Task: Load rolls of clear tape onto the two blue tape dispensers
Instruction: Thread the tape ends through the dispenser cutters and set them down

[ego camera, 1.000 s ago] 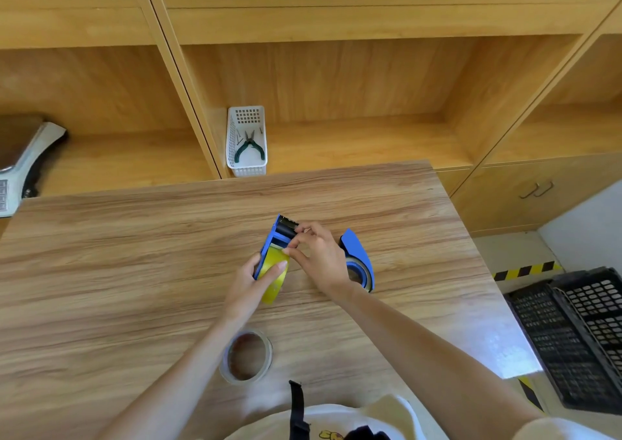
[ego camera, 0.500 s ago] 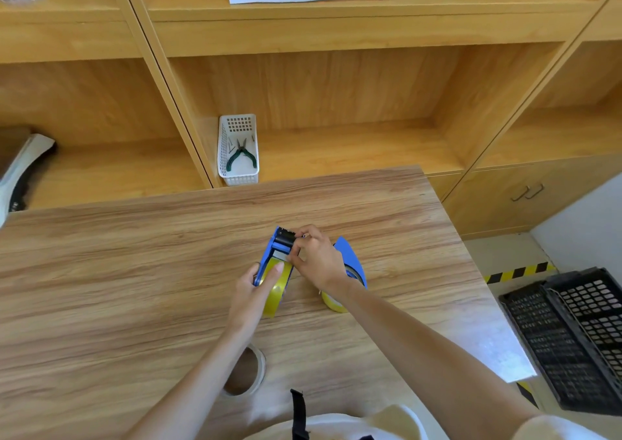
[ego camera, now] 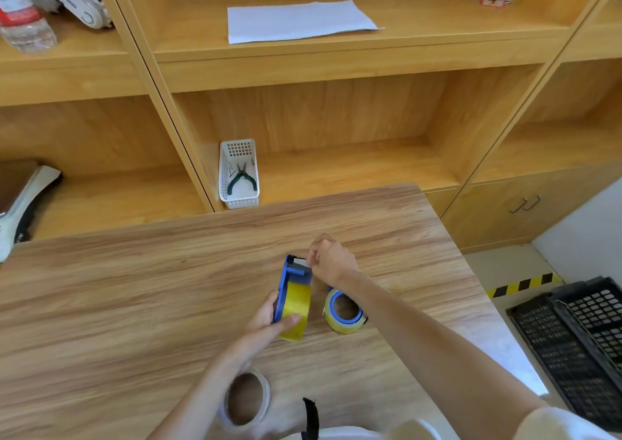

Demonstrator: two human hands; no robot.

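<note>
Two blue dispensers [ego camera: 292, 283] [ego camera: 340, 310], three tape rolls [ego camera: 296, 311] [ego camera: 346, 323] [ego camera: 247, 401].

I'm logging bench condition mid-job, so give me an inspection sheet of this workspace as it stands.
Surface: wooden table, wood grain, no spills seen.
Job's things: blue dispenser carrying a yellowish tape roll; second dispenser with tape lying beside it; spare roll at the near edge.
Clutter: nothing seen on the table.
Grips: left hand holds the dispenser by its roll end; right hand pinches at its front end.
Cables: black strap at the bottom edge.
Surroundings: shelves with white basket holding pliers, paper sheet, bottle; black crate on the floor.
</note>
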